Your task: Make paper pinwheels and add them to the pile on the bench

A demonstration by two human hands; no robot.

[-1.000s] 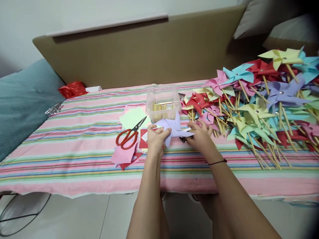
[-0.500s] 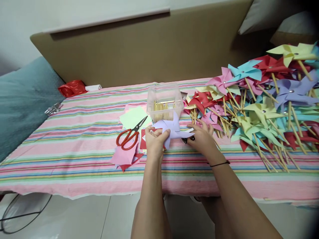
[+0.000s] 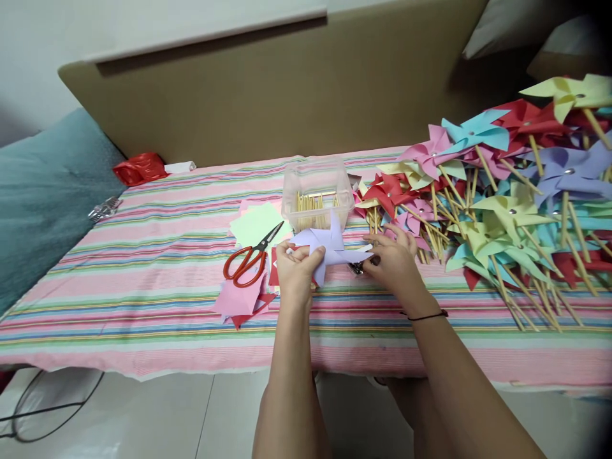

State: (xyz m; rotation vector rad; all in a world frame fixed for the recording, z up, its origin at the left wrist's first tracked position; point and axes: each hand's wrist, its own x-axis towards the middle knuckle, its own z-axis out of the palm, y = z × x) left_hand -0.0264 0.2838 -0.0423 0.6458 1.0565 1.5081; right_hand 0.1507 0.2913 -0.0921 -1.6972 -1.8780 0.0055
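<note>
A lilac paper pinwheel (image 3: pixel 329 245) with folded blades is pinched between the thumb and fingers of my left hand (image 3: pixel 299 268). It carries no visible stick. Just right of its blade tip is my right hand (image 3: pixel 392 255), with thumb and index finger drawn together; whatever is between them is too small to make out. Below those fingertips lies a small container of dark, shiny bits (image 3: pixel 356 268), partly covered by the hand. Behind the pinwheel stands a clear plastic box (image 3: pixel 318 169) of short wooden sticks (image 3: pixel 310 203).
Orange-handled scissors (image 3: pixel 251 258) lie on coloured paper squares (image 3: pixel 253 223) left of my hands. Many finished pinwheels (image 3: pixel 511 213) are heaped at the right. A red plastic bag (image 3: pixel 139 169) sits far left on the striped cloth (image 3: pixel 157 274), near a teal cushion (image 3: pixel 52 197).
My right hand has shifted slightly right and lifted from the small container, its thumb and index finger closer together. My left hand keeps the lilac pinwheel almost still.
</note>
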